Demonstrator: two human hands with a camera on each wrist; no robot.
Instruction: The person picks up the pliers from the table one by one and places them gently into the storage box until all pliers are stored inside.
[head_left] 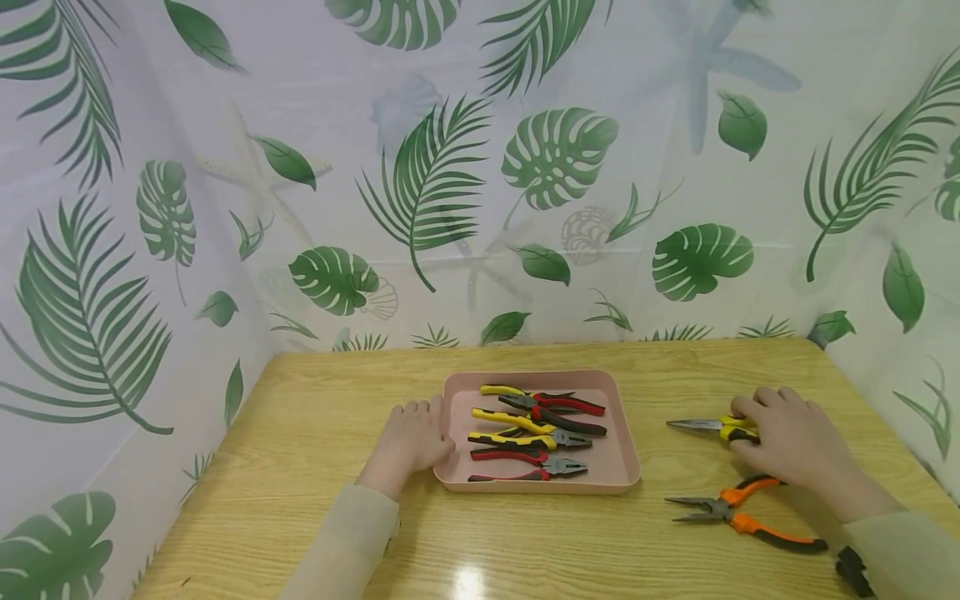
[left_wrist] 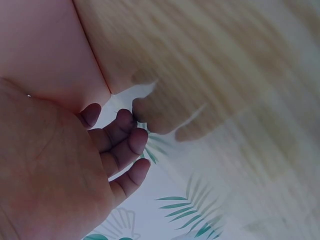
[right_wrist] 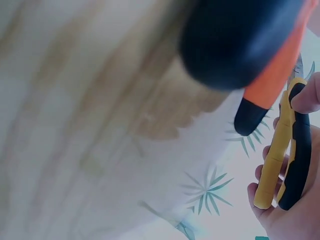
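My right hand [head_left: 787, 437] grips needle-nose pliers [head_left: 726, 427] with yellow and black handles, their jaws pointing left over the table. In the right wrist view the thumb lies on the black-and-yellow handle [right_wrist: 295, 145] and the fingers wrap behind. Nearer me, orange-and-black needle-nose pliers [head_left: 723, 508] lie with handles spread. My left hand [head_left: 408, 442] rests against the left side of the pink tray [head_left: 536, 487], its thumb at the rim. In the left wrist view its fingers [left_wrist: 125, 145] are loosely bent beside the tray wall.
Inside the tray lie several pliers, with red-and-black handles [head_left: 510, 455] and yellow-and-black handles [head_left: 510, 419]. The wooden table [head_left: 322, 433] meets a leaf-patterned cloth [head_left: 450, 308] at its back and sides. A black object [head_left: 853, 571] sits by the right sleeve.
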